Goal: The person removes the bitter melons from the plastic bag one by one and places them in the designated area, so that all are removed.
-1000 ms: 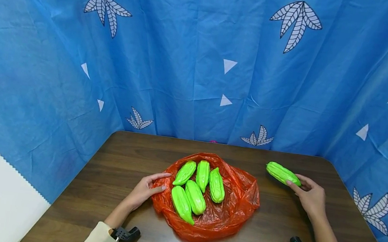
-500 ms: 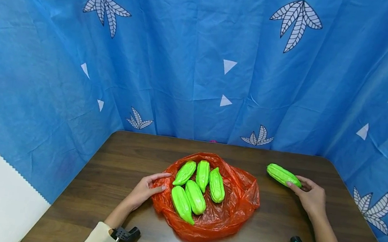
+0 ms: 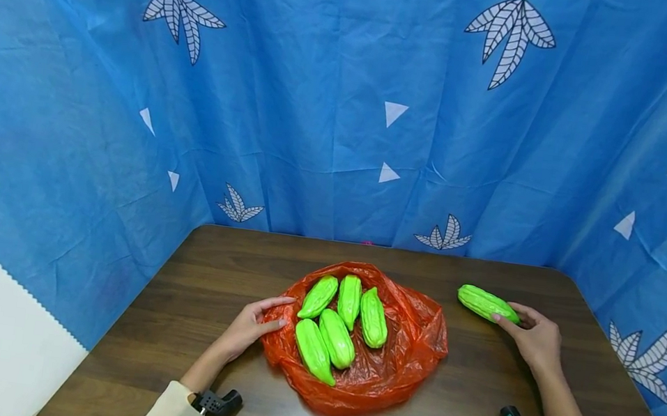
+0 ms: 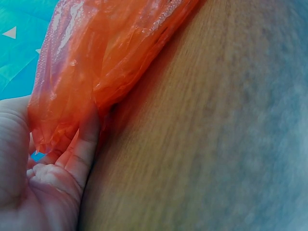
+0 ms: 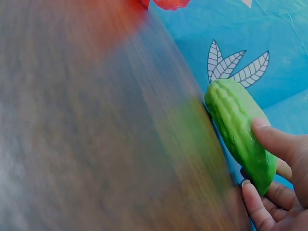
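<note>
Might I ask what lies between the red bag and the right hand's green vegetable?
The head view shows only bare tabletop between the red bag and the held green vegetable.

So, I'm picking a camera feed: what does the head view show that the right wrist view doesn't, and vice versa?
Only the head view: the left hand holding the red bag, and five green gourds inside.
Only the right wrist view: a green reflection on the tabletop.
Both: the right hand gripping a sixth gourd, tabletop, blue curtain, some of the red bag.
</note>
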Demonstrator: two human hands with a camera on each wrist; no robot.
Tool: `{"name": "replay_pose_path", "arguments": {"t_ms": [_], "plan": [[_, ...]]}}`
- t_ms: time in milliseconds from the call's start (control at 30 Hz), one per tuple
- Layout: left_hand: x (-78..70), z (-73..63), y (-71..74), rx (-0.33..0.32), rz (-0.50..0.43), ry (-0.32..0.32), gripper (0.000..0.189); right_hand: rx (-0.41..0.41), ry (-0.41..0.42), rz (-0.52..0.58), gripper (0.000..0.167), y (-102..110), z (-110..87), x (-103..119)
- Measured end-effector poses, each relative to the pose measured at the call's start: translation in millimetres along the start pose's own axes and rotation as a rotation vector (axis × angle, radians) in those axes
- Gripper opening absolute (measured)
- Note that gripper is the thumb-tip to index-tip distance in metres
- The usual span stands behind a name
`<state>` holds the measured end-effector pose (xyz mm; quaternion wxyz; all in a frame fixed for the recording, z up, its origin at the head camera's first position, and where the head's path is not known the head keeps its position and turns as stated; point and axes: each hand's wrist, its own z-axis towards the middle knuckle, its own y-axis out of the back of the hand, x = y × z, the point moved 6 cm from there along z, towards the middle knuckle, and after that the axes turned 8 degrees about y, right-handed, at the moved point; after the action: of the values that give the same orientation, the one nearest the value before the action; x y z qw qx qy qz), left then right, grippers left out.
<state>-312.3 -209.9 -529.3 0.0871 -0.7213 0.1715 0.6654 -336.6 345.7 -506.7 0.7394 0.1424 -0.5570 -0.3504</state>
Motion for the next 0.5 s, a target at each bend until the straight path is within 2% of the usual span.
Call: {"name": "replay_pose_path", "arguments": {"t_ms": [500], "plan": [[0.4,0.2,0.1,-0.004,0.005,0.000,0.050,0.028,-0.013,0.009,0.064,-1.7,-1.2,-0.5]]}}
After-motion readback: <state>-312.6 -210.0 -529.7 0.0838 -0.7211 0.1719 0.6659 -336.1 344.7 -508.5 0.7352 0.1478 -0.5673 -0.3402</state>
